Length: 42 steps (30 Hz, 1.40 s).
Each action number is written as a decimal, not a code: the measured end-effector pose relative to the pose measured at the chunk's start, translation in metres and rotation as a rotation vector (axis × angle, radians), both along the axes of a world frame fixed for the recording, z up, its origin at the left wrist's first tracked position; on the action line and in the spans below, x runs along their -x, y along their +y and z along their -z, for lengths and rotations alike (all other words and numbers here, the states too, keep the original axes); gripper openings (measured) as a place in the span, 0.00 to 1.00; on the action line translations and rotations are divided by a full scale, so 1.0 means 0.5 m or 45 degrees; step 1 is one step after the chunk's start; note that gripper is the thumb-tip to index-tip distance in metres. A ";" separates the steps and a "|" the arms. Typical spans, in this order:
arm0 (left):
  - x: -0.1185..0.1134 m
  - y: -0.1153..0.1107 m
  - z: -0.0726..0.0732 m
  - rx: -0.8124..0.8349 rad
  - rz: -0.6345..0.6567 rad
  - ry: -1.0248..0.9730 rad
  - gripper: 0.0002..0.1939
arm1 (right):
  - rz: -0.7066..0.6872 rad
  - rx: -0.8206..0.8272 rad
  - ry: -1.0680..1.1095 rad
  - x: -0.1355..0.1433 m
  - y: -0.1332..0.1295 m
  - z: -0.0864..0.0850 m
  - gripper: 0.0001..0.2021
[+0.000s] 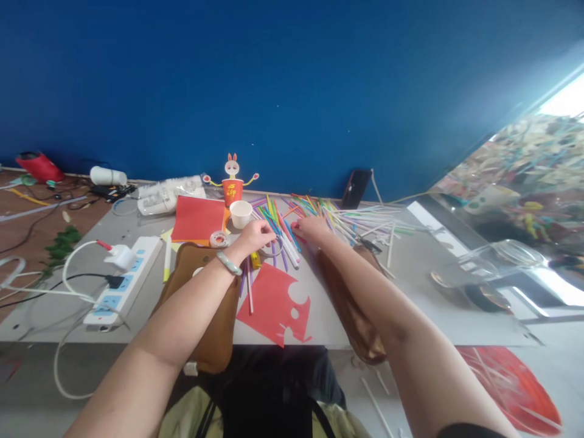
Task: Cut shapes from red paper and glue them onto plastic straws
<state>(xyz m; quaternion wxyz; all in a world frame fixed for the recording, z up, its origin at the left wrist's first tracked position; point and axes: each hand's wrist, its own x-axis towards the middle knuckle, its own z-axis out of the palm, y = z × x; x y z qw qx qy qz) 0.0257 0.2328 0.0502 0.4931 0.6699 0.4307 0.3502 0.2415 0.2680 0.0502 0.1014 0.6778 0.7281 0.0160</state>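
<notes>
My left hand (257,236), with a bracelet at the wrist, is over the table beside a white paper cup (241,214). Its fingers are pinched together; what they hold, if anything, is too small to make out. My right hand (311,230) reaches to the pile of coloured sticks (344,220), fingers drawn together near a small red piece. Markers (289,248) lie between the hands. Nearer to me is a red paper sheet (269,298) with round holes cut out. Behind stands a red cup (232,191) with a rabbit head and two arms.
Brown cushions (201,340) lie under both forearms. At left are a white power strip (123,286) with cables, red paper (198,220) and bagged cups (168,196). A phone (356,188) leans on the blue wall; a clear container (493,267) stands right.
</notes>
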 end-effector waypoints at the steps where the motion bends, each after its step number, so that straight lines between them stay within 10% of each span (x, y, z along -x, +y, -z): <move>1: 0.000 0.000 0.000 0.008 -0.002 -0.004 0.02 | 0.002 -0.013 0.006 0.004 -0.001 0.001 0.22; 8: -0.006 0.003 0.003 0.079 -0.036 -0.084 0.05 | 0.103 -0.185 0.108 0.012 -0.010 0.001 0.18; 13: -0.006 -0.006 -0.013 0.227 -0.016 -0.192 0.03 | 0.193 -0.552 0.796 0.006 -0.041 -0.007 0.08; 17: -0.005 -0.003 -0.018 0.351 0.031 -0.300 0.03 | -0.087 -0.837 1.170 0.017 -0.100 0.001 0.10; 24: 0.004 0.007 -0.011 0.558 0.161 -0.607 0.09 | -0.524 -1.084 1.019 0.031 -0.139 0.047 0.09; 35: -0.007 -0.010 -0.008 0.123 0.070 -0.350 0.09 | -0.629 -0.834 1.259 0.022 -0.161 0.044 0.17; 42: -0.012 -0.014 -0.007 -0.023 -0.065 -0.326 0.09 | -0.380 -0.540 1.855 0.043 -0.164 0.042 0.14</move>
